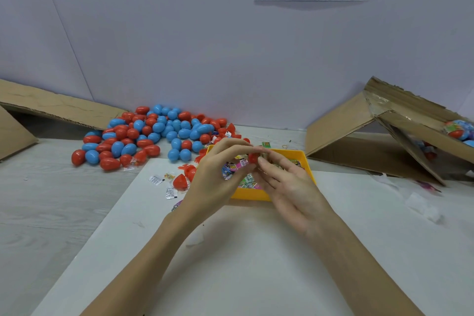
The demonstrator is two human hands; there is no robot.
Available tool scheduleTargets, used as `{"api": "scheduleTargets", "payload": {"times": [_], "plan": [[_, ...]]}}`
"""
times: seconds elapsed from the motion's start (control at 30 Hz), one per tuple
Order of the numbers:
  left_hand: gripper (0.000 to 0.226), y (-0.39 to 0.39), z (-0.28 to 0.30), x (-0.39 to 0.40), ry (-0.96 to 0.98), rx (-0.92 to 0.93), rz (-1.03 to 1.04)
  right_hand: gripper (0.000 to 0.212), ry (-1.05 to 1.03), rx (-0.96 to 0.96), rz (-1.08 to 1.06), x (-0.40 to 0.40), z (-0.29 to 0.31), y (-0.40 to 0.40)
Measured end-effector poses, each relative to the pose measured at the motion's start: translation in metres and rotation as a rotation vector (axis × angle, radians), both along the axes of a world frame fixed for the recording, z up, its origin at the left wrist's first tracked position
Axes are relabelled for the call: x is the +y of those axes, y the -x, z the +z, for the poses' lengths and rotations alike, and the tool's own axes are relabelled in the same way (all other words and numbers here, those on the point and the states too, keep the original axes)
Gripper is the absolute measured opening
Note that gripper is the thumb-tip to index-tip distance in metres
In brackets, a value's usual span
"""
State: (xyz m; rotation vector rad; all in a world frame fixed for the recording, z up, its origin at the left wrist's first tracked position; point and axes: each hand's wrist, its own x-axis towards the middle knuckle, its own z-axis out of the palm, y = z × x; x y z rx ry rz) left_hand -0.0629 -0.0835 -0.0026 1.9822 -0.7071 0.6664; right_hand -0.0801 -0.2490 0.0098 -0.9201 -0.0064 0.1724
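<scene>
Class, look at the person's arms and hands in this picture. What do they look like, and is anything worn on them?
Both are bare. The left hand and right hand wear no gloves and no visible rings. The left forearm and right forearm show no sleeve, watch or bracelet down to the picture's lower edge.

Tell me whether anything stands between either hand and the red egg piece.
Nothing visible does. The left hand and the right hand both pinch the red egg piece directly, above the yellow tray of printed wrappers; nothing lies between fingers and piece.
</scene>
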Motion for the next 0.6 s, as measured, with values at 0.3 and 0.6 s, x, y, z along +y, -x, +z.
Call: {"api": "scheduleTargets", "payload": {"times": [0.3,0.6], "plan": [[0.022,-0.001,-0.003,-0.003,0.252,0.321,-0.029,0.033,0.302,-0.177,-0.133,-0.003,-0.012,-0.003],[0.026,-0.001,-0.002,0.000,0.245,0.225,-0.021,0.028,0.419,-0.181,-0.142,0.000,-0.018,-0.005]]}}
